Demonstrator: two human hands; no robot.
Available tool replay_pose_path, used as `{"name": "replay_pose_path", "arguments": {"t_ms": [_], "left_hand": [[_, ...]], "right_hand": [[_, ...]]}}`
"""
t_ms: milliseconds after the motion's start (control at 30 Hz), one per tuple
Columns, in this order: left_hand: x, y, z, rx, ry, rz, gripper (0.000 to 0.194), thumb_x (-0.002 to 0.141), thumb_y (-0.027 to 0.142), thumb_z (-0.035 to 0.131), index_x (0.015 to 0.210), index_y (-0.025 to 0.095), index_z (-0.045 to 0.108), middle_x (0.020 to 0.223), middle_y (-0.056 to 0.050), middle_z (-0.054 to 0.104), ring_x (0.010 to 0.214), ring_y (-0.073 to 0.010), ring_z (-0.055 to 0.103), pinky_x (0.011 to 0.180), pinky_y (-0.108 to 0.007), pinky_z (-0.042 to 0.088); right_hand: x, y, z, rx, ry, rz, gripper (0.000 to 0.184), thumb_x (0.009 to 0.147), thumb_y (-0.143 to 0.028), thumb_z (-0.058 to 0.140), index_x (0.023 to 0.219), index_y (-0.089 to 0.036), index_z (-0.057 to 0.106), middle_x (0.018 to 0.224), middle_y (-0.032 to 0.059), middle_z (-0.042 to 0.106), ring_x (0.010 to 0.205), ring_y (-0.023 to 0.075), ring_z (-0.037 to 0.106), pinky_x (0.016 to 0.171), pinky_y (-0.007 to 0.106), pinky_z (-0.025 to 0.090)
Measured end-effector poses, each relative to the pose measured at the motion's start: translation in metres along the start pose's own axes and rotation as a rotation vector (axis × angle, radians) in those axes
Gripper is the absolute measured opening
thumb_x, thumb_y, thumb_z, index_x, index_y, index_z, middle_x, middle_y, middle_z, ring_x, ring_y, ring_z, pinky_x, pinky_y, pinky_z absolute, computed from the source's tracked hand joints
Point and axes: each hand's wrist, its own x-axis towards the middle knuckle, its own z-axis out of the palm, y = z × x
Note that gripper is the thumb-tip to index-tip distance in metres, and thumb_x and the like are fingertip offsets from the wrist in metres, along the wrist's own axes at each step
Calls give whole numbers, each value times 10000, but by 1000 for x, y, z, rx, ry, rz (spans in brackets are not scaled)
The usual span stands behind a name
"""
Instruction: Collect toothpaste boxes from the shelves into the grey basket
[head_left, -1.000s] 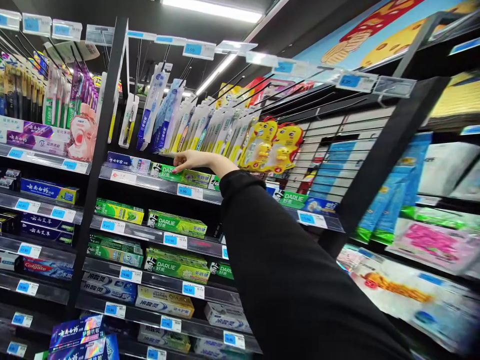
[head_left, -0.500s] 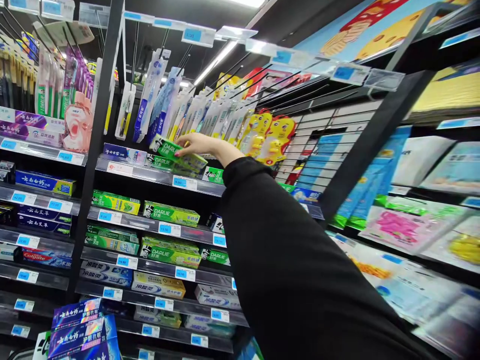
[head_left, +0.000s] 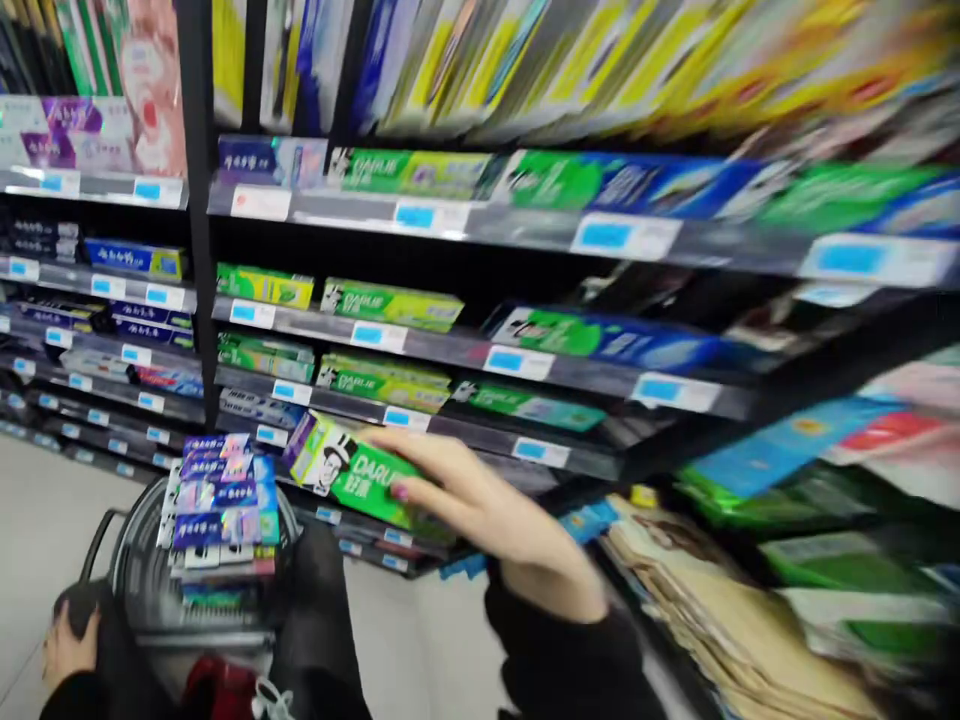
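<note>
My right hand point(head_left: 465, 500) is closed round a green Darlie toothpaste box point(head_left: 367, 480), its thumb on the printed front and the fingers behind. The box is tilted, in front of the lower shelves and to the right of a round dark basket point(head_left: 124, 560). In that basket stand stacked toothpaste boxes point(head_left: 217, 495), mostly blue and purple. At the lower left, my left hand point(head_left: 69, 645) rests on my dark-trousered knee with its fingers apart and nothing visible in it.
Shelves with price tags carry more toothpaste boxes point(head_left: 394, 305). Packaged toothbrushes point(head_left: 480, 60) hang above. To the right are stacked tan packs point(head_left: 697, 610) and green and blue packages point(head_left: 795, 450), blurred. Pale floor point(head_left: 405, 640) shows below.
My right hand has brought the toothpaste box down from the top shelf toward the basket. The view has tilted down, and my left hand and the whole basket have come into sight.
</note>
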Motion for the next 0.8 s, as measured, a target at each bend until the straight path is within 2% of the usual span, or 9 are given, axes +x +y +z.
{"name": "replay_pose_path", "arguments": {"t_ms": [67,133,167,200,300,367,467,633,800], "left_hand": [[-13,-8,-4,-122,201,-171,517,863,563,490,1283,263,467,1371,-90,504,1374,-411,362,1062,-598,380],[-21,1,-15,-353,244,-24,676,841,577,508,1353,147,404,1461,-193,406,1411,-391,305,1108,-538,353],[-25,13,-23,-461,171,107,747,786,590,585,1357,139,413,1460,-205,412,1390,-391,345,1092,-518,384],[-30,28,-31,-526,17,259,803,734,566,673,1375,159,413,1465,-206,414,1356,-385,401,1067,-506,420],[-53,81,-51,-480,-411,658,910,637,392,839,1426,264,404,1510,-171,377,1287,-340,493,974,-447,516],[-69,111,-54,-393,-497,826,865,615,338,866,1384,263,477,1409,-171,508,1171,-309,592,927,-422,543],[-85,132,-47,-335,-405,955,575,625,340,862,1145,201,659,1056,-130,716,945,-256,690,846,-362,565],[-89,126,-38,-459,-234,983,485,599,351,878,1017,177,702,921,-111,743,809,-226,706,715,-304,577],[-90,122,-45,-574,-172,1007,521,580,312,895,1048,197,698,947,-108,749,846,-235,711,725,-308,577]], "right_hand": [[-32,18,61,173,-100,73,447,939,-541,428,1244,-273,615,1198,84,672,1040,268,653,868,358,531],[-50,22,112,316,-223,108,464,950,-539,414,1268,-258,600,1230,88,659,1045,260,649,898,360,516],[-55,19,132,374,-288,105,457,954,-529,417,1276,-257,595,1236,85,656,1051,255,644,917,362,506],[-56,13,150,419,-347,95,444,960,-513,419,1283,-260,590,1231,79,657,1059,249,637,933,364,495],[-53,-10,183,480,-480,32,401,973,-462,427,1278,-263,595,1151,71,660,1041,232,619,930,364,488],[-50,-22,190,479,-524,11,374,975,-443,432,1244,-260,617,1100,70,637,1016,220,609,923,364,488],[-53,-26,183,462,-505,42,348,946,-434,500,1226,-262,612,1128,73,607,1061,229,592,945,373,476],[-70,-12,153,403,-581,59,758,636,-466,830,1300,-265,523,1246,77,597,1126,298,582,952,402,475],[-83,-7,144,451,-425,63,518,723,-348,763,1195,-270,564,1204,74,609,1097,267,596,921,377,493]]}}
